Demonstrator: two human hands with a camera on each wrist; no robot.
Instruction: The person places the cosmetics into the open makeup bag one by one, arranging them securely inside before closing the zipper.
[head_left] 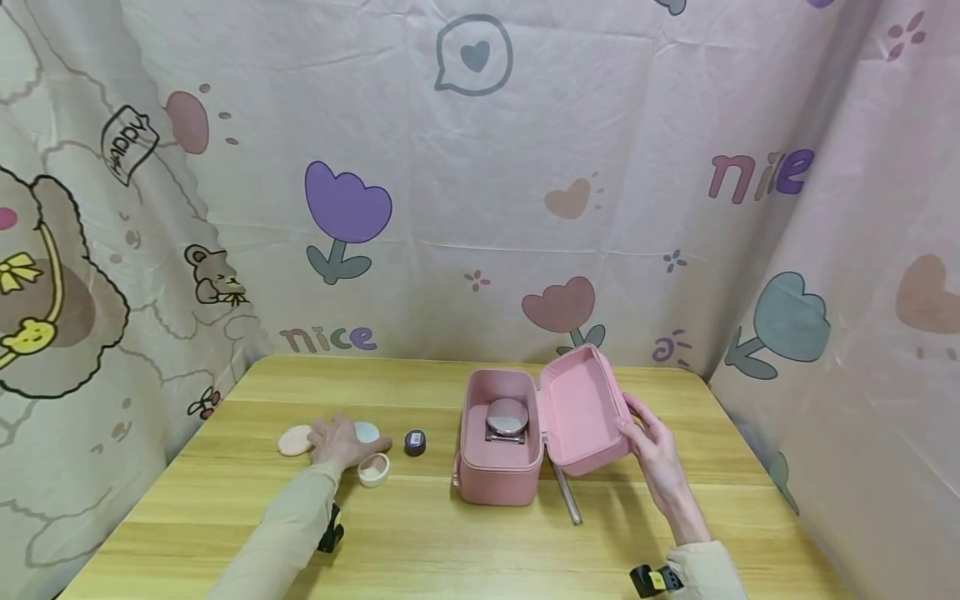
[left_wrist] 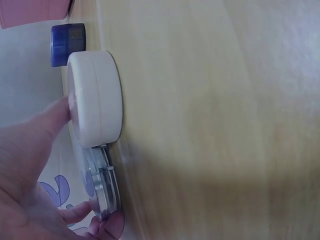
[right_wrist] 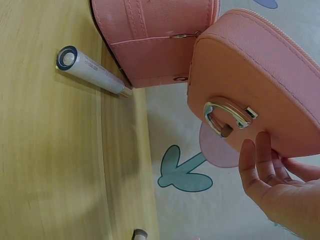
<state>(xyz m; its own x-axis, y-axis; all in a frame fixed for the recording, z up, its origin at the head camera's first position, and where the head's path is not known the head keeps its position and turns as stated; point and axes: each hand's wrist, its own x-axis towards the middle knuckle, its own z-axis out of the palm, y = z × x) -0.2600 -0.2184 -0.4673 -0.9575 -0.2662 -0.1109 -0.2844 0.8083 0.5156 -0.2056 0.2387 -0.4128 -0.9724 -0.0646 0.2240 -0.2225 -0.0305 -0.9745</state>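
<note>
Only partway, I'd say: the pink case (head_left: 498, 487) stands open on the surface (head_left: 450, 550), compact (head_left: 507, 415) already inside, right hand (head_left: 660, 467) gripping the lid (head_left: 581, 408). Left hand's (head_left: 341, 442) fingers touch the clear case (head_left: 367, 432), grip I can't tell; white jar (head_left: 373, 470), dark pot (head_left: 415, 442) remain outside.

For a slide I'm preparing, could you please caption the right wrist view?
Right hand holding the open lid of a pink case, a pale tube lying on the wooden table.
</note>
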